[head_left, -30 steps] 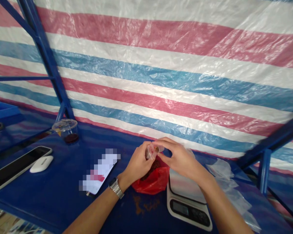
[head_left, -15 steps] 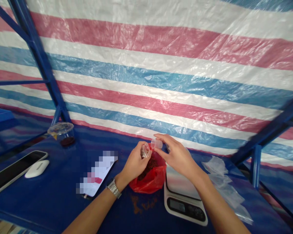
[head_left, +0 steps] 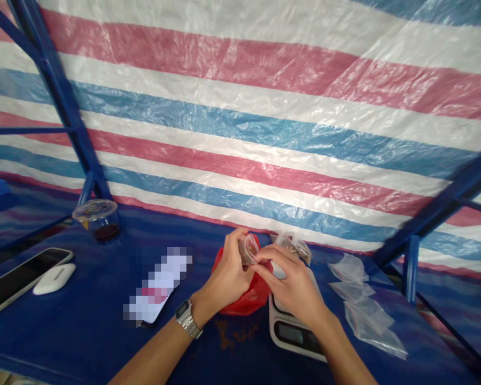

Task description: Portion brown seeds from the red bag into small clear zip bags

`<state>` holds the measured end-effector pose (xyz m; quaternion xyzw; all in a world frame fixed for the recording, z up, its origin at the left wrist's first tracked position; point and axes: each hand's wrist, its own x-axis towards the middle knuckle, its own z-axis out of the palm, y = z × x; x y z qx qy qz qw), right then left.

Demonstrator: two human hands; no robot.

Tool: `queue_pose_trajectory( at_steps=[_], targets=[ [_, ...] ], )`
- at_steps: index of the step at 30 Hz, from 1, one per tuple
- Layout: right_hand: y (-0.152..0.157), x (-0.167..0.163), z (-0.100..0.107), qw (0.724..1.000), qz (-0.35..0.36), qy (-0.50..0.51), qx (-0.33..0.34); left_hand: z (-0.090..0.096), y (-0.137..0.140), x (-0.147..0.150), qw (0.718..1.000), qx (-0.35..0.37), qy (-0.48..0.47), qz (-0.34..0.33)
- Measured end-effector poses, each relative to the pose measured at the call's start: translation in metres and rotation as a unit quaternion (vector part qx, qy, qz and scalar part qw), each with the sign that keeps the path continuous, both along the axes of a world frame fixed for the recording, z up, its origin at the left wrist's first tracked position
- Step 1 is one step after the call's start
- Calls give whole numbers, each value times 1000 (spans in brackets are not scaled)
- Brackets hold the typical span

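My left hand (head_left: pixel 230 272) is closed around a small clear zip bag (head_left: pixel 249 249), held upright with its mouth rounded open. The thumb and forefinger of my right hand (head_left: pixel 291 272) pinch together at the bag's near right edge. Just beneath both hands stands a red plastic bag (head_left: pixel 250 299), its contents mostly covered by them. To its right lies a kitchen scale (head_left: pixel 299 339), partly under my right hand and forearm. Behind that hand are filled clear bags (head_left: pixel 294 247) with brownish bits inside. The small plastic cup cannot be made out clearly.
Several flat clear zip bags (head_left: pixel 369 315) lie in a row at right. Leftward are a lit phone (head_left: pixel 160 289), a white case (head_left: pixel 55 278), a dark phone (head_left: pixel 28 278) and a lidded tub (head_left: pixel 100 220). Brown crumbs (head_left: pixel 234 334) dot the blue table (head_left: pixel 100 331).
My right hand has moved down and left to the zip bag's mouth, and the small cup no longer shows in its fingers. The filled bags behind it have come into view.
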<state>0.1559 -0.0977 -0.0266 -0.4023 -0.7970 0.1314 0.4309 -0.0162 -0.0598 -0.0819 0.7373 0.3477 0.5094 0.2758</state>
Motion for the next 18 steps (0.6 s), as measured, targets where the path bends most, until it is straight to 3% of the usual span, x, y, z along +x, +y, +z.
queue_pose_trajectory(
  at_steps=[5,10,14,18],
  targets=[
    [3,61,-5,992,-45,66,-100,14,-6,-5,989,37,136,-34],
    [3,119,-18,969,-41,3,-242,18,-3,-12,976,47,205,-59],
    [5,137,-32,972,-54,-7,-228,16,0,-10,968,65,237,-42],
    [12,153,-47,969,-134,-13,-205,16,2,-10,965,73,251,-19]
  ],
)
